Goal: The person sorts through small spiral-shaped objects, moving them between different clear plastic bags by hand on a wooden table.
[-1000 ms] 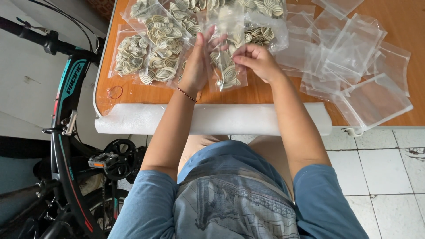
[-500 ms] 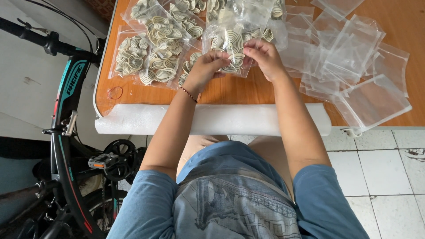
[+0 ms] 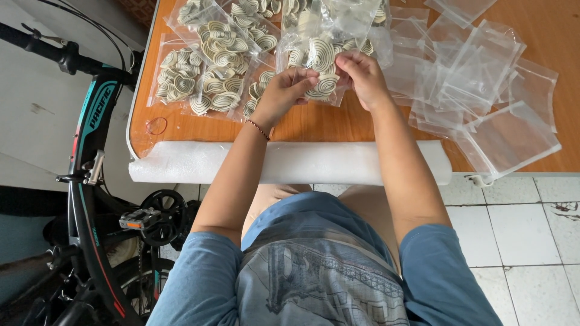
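My left hand (image 3: 284,92) and my right hand (image 3: 361,75) together pinch the lower edge of a clear plastic bag (image 3: 319,63) filled with cream and dark striped spiral pieces. The bag lies on the orange wooden table (image 3: 314,124), just beyond both hands. To its left sit several more filled bags (image 3: 208,72) of the same spiral pieces, overlapping each other. On the right lies a loose pile of empty clear bags (image 3: 483,90).
A white foam roll (image 3: 290,163) lies along the table's near edge. A rubber band (image 3: 156,125) rests at the table's left corner. A black and teal bicycle (image 3: 90,181) stands at the left. White floor tiles (image 3: 519,241) show at the right.
The bag was held tilted up between both hands a second ago. It has since come down flat onto the table, and both hands have closed in on its near edge.
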